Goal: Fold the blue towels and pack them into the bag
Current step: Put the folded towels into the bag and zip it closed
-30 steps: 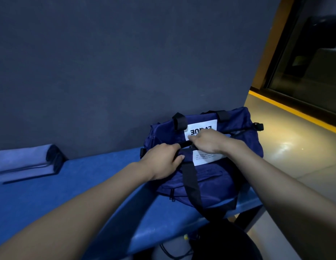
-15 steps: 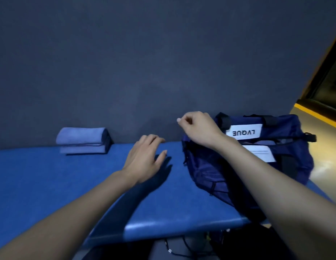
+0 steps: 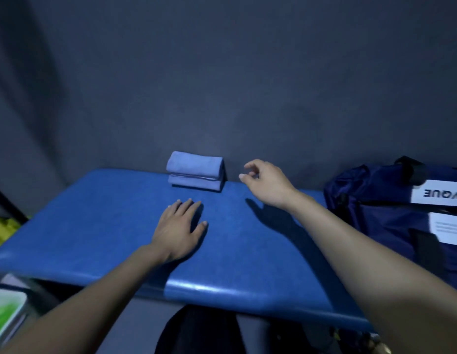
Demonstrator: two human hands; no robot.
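Folded light-blue towels (image 3: 196, 171) stacked by the wall — navy bag (image 3: 390, 213) far right.

blue table (image 3: 99, 226) | folded towels (image 3: 195, 172) (stacked), bag (image 3: 375, 213), left grip (image 3: 180, 231)

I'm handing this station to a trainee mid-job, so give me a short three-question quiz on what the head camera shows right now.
1. True or false: the folded blue towels are already inside the navy bag.
2. Which hand lies flat on the blue table? A) left hand B) right hand
3. Fill in: the right hand hovers in the air holding ____.

Key
1. False; they sit stacked at the table's far edge, apart from the bag at the right.
2. A.
3. Nothing; its fingers are loosely curled, just right of the towels.
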